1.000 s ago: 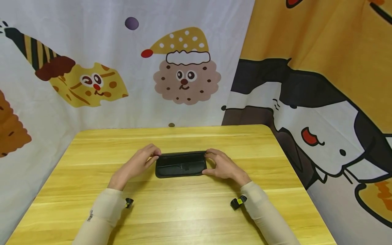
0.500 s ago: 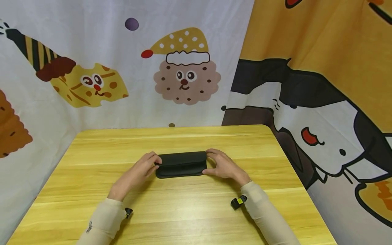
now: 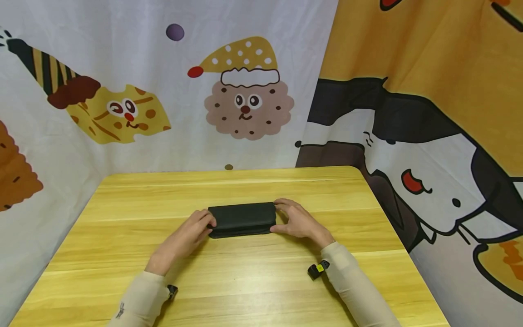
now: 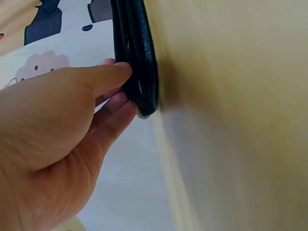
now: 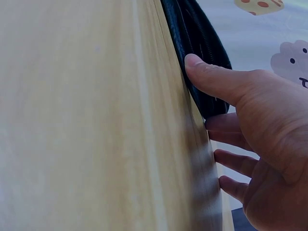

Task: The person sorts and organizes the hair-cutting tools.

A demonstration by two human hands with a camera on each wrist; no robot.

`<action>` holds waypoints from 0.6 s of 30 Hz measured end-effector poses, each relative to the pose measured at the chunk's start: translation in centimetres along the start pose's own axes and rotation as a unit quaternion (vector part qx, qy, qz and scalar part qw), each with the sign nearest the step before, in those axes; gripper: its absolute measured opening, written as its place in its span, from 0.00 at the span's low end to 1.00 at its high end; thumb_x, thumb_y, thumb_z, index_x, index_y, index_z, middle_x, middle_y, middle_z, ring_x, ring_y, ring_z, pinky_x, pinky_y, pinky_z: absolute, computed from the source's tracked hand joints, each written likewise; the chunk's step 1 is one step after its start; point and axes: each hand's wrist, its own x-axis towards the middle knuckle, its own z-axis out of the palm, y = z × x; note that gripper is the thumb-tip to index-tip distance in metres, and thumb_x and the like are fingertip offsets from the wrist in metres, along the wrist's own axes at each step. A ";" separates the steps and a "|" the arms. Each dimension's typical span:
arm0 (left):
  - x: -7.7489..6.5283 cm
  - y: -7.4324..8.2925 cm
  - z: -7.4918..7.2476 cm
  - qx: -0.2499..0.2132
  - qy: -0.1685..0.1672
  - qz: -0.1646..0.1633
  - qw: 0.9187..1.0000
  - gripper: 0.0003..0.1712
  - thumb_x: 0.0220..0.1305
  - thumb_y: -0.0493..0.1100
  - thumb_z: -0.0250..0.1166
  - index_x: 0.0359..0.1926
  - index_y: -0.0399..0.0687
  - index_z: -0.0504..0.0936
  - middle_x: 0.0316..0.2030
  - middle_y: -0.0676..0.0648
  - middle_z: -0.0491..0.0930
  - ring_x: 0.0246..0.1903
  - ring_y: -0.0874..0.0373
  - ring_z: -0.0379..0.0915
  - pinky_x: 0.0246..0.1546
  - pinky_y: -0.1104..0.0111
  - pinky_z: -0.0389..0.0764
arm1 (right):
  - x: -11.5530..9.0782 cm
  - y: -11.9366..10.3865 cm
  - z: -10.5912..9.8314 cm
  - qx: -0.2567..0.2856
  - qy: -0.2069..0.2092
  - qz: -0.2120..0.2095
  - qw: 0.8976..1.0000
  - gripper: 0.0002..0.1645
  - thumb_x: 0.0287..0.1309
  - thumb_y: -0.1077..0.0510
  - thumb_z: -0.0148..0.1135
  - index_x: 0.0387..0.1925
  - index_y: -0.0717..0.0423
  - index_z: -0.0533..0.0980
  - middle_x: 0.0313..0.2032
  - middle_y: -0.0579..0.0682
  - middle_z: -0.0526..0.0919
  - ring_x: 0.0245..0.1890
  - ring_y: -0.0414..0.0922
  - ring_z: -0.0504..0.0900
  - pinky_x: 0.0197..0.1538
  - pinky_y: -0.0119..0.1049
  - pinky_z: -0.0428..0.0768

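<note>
A long black wallet [image 3: 243, 217] lies on the table in the head view, its smooth flap folded over the front. A narrow gap shows along its near edge. My left hand [image 3: 185, 238] pinches the left end of the flap between thumb and fingers. In the left wrist view, a zipper shows along the side of the wallet [image 4: 137, 53], beside the thumb. My right hand [image 3: 300, 221] grips the right end, thumb at the near corner and fingers at the far corner. In the right wrist view, the thumb [image 5: 211, 77] presses on the wallet's near side.
The wooden table [image 3: 245, 281] has rounded far corners. Behind it hangs a white curtain [image 3: 139, 36] with cartoon prints. An orange and black printed cloth [image 3: 429, 118] hangs at the right. Each wrist carries a small black camera, such as the right one [image 3: 316, 270].
The wallet's flap has come down toward me, covering the inside with its pocket. My left hand has moved nearer along the left end; the right hand has stayed in place.
</note>
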 end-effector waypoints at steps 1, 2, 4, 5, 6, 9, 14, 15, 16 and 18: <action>-0.1 0.0 0.1 0.002 0.004 0.001 1.000 0.14 0.68 0.26 0.77 0.49 0.41 0.85 0.48 0.46 0.83 0.46 0.53 0.79 0.48 0.60 0.89 | 0.0 0.0 0.0 -0.001 0.000 0.000 1.000 0.49 0.66 0.38 0.82 0.76 0.63 0.78 0.83 0.58 0.73 0.84 0.60 0.71 0.86 0.61 0.72; -0.1 0.0 0.3 0.003 0.007 0.002 1.000 0.14 0.67 0.26 0.77 0.48 0.41 0.85 0.48 0.46 0.83 0.46 0.52 0.79 0.48 0.59 0.88 | 0.0 0.0 0.0 -0.001 0.000 -0.001 1.000 0.49 0.66 0.38 0.82 0.76 0.62 0.78 0.82 0.58 0.73 0.84 0.60 0.72 0.86 0.60 0.72; -0.1 0.2 0.3 0.003 0.006 -0.004 1.000 0.14 0.68 0.25 0.77 0.48 0.41 0.85 0.48 0.46 0.83 0.46 0.52 0.79 0.48 0.59 0.88 | 0.0 0.0 0.0 -0.001 0.000 -0.001 1.000 0.49 0.66 0.38 0.83 0.76 0.62 0.78 0.83 0.58 0.73 0.84 0.60 0.71 0.86 0.60 0.72; -0.1 0.3 0.3 0.002 0.003 -0.008 1.000 0.14 0.68 0.25 0.77 0.48 0.41 0.85 0.48 0.46 0.83 0.46 0.52 0.79 0.48 0.59 0.88 | 0.0 0.0 0.0 -0.002 0.000 -0.001 1.000 0.49 0.66 0.38 0.82 0.76 0.62 0.78 0.83 0.58 0.73 0.84 0.60 0.72 0.86 0.60 0.72; -0.1 0.4 0.3 0.003 -0.001 -0.013 1.000 0.13 0.68 0.26 0.76 0.48 0.42 0.85 0.48 0.46 0.83 0.46 0.52 0.79 0.48 0.59 0.88 | 0.0 0.0 0.0 -0.003 -0.001 -0.001 1.000 0.49 0.66 0.38 0.82 0.76 0.62 0.78 0.83 0.58 0.73 0.84 0.60 0.71 0.86 0.60 0.72; 0.1 0.7 0.2 0.004 -0.019 -0.031 0.999 0.12 0.70 0.26 0.76 0.48 0.43 0.85 0.48 0.46 0.83 0.47 0.52 0.79 0.49 0.58 0.88 | 0.0 -0.1 0.0 -0.004 0.000 -0.002 1.000 0.48 0.66 0.38 0.83 0.76 0.62 0.78 0.82 0.58 0.74 0.84 0.60 0.72 0.86 0.60 0.72; 0.6 1.2 -0.4 0.007 -0.046 -0.062 0.997 0.10 0.71 0.32 0.77 0.50 0.43 0.87 0.49 0.46 0.84 0.49 0.51 0.80 0.50 0.58 0.89 | 0.1 0.0 0.0 -0.009 0.001 -0.005 1.000 0.48 0.66 0.38 0.83 0.75 0.62 0.79 0.82 0.58 0.74 0.84 0.60 0.72 0.86 0.60 0.72; 0.8 1.3 -0.6 0.005 -0.046 -0.065 0.997 0.11 0.72 0.34 0.78 0.51 0.43 0.88 0.50 0.46 0.85 0.49 0.51 0.80 0.49 0.58 0.89 | 0.1 0.0 0.0 -0.010 0.001 -0.005 1.000 0.48 0.66 0.38 0.83 0.75 0.61 0.79 0.82 0.58 0.74 0.84 0.60 0.72 0.86 0.60 0.72; 1.0 1.4 -0.8 0.004 -0.046 -0.068 0.997 0.12 0.72 0.36 0.78 0.52 0.43 0.88 0.51 0.45 0.85 0.49 0.51 0.80 0.49 0.57 0.89 | 0.1 0.0 0.0 -0.011 0.001 -0.005 1.000 0.48 0.66 0.38 0.83 0.75 0.61 0.79 0.82 0.58 0.74 0.84 0.60 0.72 0.86 0.60 0.72; 1.5 1.5 -1.1 0.002 -0.043 -0.073 0.996 0.15 0.73 0.40 0.79 0.56 0.43 0.88 0.55 0.44 0.85 0.51 0.50 0.81 0.50 0.57 0.89 | 0.1 -0.1 0.0 -0.011 0.002 -0.005 1.000 0.48 0.65 0.38 0.83 0.75 0.61 0.79 0.82 0.58 0.74 0.84 0.60 0.72 0.86 0.60 0.72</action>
